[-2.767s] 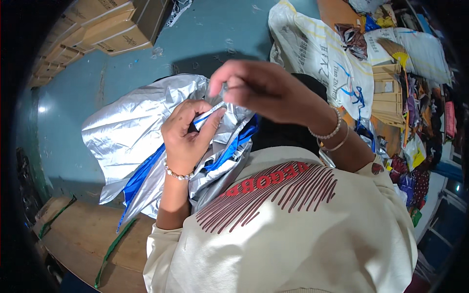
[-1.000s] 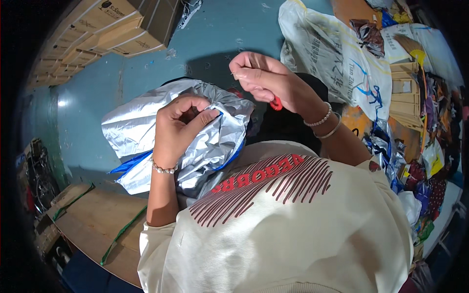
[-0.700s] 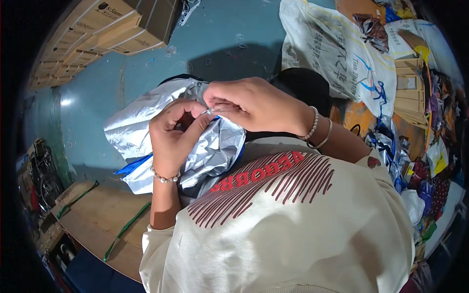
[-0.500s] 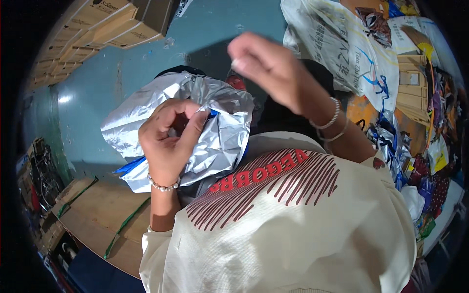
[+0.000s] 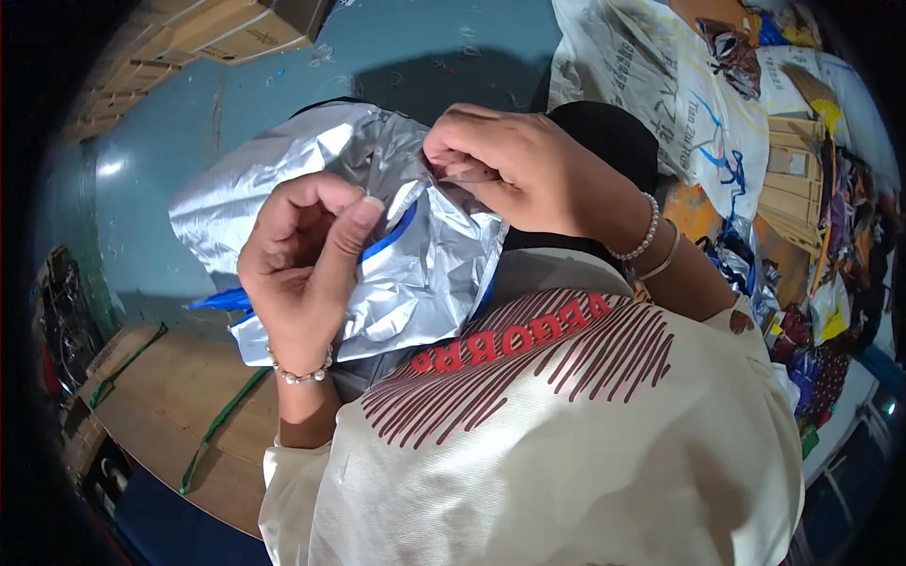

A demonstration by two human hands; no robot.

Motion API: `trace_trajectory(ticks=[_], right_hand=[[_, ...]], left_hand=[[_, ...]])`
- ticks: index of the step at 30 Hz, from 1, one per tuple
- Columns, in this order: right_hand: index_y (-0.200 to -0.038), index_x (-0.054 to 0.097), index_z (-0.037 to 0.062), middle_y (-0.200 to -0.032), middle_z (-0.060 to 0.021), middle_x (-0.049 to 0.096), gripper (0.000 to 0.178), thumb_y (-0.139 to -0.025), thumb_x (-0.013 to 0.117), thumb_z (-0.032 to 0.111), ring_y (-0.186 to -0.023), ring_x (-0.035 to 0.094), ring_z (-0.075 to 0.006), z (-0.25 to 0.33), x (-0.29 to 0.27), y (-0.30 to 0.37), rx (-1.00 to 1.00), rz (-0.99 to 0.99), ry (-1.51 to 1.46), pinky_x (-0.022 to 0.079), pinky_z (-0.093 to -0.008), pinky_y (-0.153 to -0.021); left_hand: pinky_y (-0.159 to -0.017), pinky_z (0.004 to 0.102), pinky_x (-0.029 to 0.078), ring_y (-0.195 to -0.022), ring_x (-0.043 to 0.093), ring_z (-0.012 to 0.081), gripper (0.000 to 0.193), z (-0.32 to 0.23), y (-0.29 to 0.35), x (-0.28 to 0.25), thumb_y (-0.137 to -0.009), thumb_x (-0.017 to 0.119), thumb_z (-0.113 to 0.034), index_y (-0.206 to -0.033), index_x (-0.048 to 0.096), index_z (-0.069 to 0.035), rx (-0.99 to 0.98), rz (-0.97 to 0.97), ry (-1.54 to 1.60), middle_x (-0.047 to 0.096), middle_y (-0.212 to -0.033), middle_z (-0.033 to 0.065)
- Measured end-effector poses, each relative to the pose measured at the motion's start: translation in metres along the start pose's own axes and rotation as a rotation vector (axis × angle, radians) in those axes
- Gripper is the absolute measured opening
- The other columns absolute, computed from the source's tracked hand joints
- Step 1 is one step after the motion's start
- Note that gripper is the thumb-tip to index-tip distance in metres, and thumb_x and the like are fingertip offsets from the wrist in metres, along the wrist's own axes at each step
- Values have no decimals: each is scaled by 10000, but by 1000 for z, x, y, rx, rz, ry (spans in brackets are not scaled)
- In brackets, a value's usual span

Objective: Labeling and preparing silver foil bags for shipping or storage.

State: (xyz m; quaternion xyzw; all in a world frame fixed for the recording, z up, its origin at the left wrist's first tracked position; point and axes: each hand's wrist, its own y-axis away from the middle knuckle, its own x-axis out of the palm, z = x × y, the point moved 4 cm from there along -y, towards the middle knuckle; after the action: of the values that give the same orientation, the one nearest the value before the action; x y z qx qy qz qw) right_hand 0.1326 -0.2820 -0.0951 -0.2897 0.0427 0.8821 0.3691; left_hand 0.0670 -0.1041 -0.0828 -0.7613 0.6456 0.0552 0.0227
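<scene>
A crinkled silver foil-like sheet (image 5: 255, 170) with blue edging lies gathered across my lap. My left hand (image 5: 302, 264) comes over its near left part, thumb and forefinger pinched at a fold beside a curved blue strip (image 5: 392, 234). To the right, my right hand (image 5: 528, 170) is bent over the sheet with its fingers closed on a bunched bit of the silver material. A short gap separates the two sets of fingertips. Whatever lies deeper inside the right hand's fingers is hidden. Another blue piece (image 5: 222, 300) pokes out at the sheet's left side.
Cardboard boxes (image 5: 255, 30) are stacked at the far left. A flat brown board with green straps (image 5: 156, 406) lies at the near left. White woven sacks (image 5: 623, 85) lie at the far right, beside a heap of mixed coloured scraps (image 5: 816, 330).
My right hand has come down and left from above the floor to the silver sheet and closed on it. The left hand has shifted slightly left, and more blue edging shows.
</scene>
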Motion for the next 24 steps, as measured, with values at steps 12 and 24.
trace_trajectory(ticks=[12, 24], right_hand=[[-1012, 580, 51, -747, -18, 518, 343, -716, 586, -122, -544, 397, -131, -3, 17, 6, 85, -86, -277, 358, -242, -523], [-1039, 622, 36, -749, -69, 604, 345, -714, 628, -82, -520, 535, -156, 18, 37, 26, -106, 346, -37, 435, -308, -526]], left_hand=[[-764, 267, 466, -861, 590, 174, 407, -8, -5, -3, -694, 615, 116, -1079, 623, -16, 259, 327, -608, 638, -988, 76], [-693, 257, 451, -786, 582, 213, 280, 8, -10, -27, -619, 623, 105, -875, 654, -6, 397, 18, -497, 633, -918, 99]])
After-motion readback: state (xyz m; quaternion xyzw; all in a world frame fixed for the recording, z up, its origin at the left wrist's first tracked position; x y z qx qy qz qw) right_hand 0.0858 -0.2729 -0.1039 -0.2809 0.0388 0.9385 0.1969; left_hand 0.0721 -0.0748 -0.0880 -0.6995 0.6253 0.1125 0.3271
